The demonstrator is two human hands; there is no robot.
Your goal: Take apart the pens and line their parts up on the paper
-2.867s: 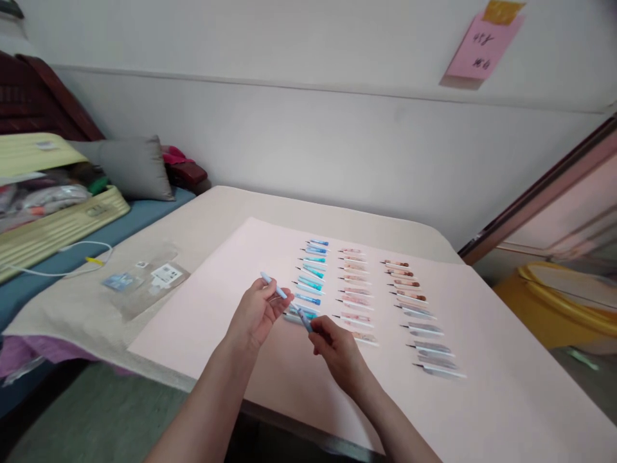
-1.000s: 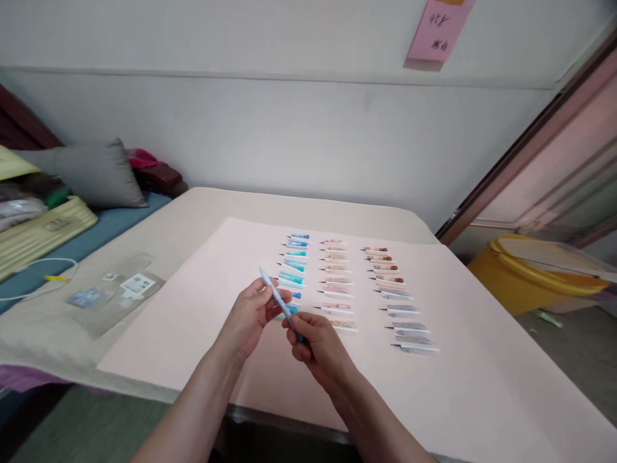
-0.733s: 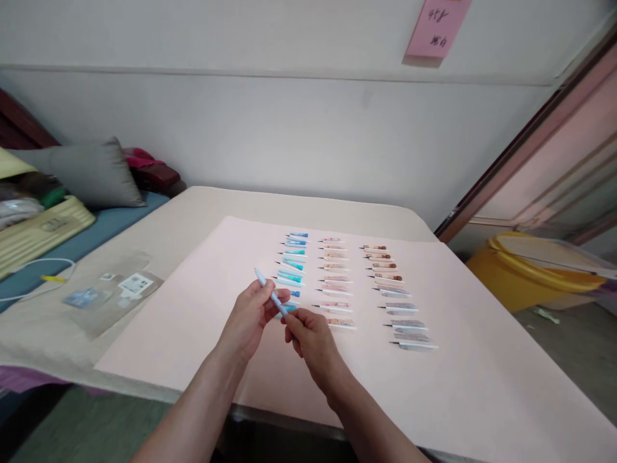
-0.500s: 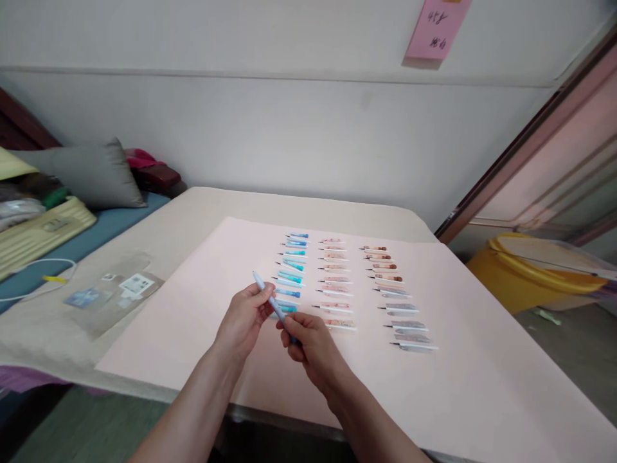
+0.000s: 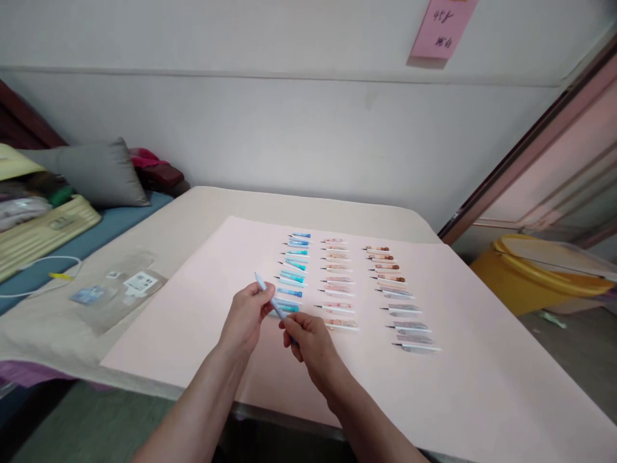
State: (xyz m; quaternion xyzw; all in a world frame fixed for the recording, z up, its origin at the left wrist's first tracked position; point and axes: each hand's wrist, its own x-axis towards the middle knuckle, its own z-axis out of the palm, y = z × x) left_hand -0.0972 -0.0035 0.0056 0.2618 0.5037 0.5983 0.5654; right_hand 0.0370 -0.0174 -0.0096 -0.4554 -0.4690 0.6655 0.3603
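A light blue pen (image 5: 278, 307) is held between both hands above the pink sheet (image 5: 193, 308), its tip tilted up and to the left. My left hand (image 5: 245, 314) pinches it near the tip end. Lower down, my right hand (image 5: 308, 337) is closed around its other end, which the fingers partly hide. Just beyond the hands lie blue and teal pen parts (image 5: 292, 278) in a column, each with a thin white refill. A column of pinkish parts (image 5: 337, 289) sits to its right. Farther right is a third column, brown parts (image 5: 388, 266) at the back and grey ones (image 5: 407, 328) nearer.
Left of the sheet, a clear plastic bag (image 5: 120, 292) with labels rests on the cream table cover (image 5: 187, 235). A yellow basket (image 5: 48, 225) and grey cushion (image 5: 91, 173) are at far left. A yellow bin (image 5: 520, 276) stands right of the table. A pink note (image 5: 443, 29) hangs on the wall.
The whole view has shifted slightly, so things sit a little farther right. Both hands keep their grip on the pen, with hardly any movement.
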